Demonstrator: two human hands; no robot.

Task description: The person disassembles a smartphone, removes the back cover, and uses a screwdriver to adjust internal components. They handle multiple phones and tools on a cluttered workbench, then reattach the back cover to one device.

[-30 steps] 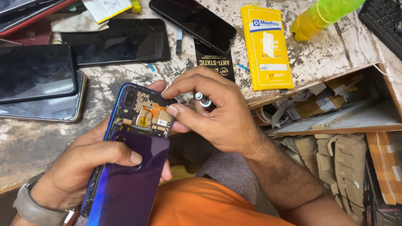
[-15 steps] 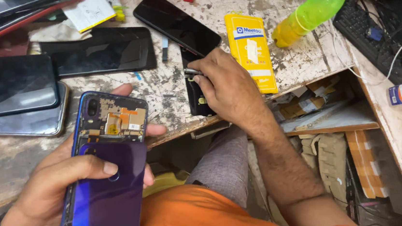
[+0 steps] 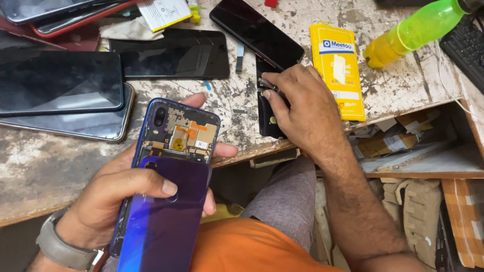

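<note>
Against worn table edge: my left hand grips blue-purple opened phone, long axis toward me; right hand, beyond phone's upper right, pinches small metal tool over black strip.

The light is soft and even, falling from above toward twelve o'clock — the pale worktop is bright but not blown out. The dark glass panels at ten o'clock carry dull grey reflections, no hard glare. Under the bench edge, from five to seven o'clock, shadow deepens. The green bottle at two o'clock glows translucent. Focus is sharp centrally — the corners look slightly stretched, and the right hand shows faint motion softness.
</note>
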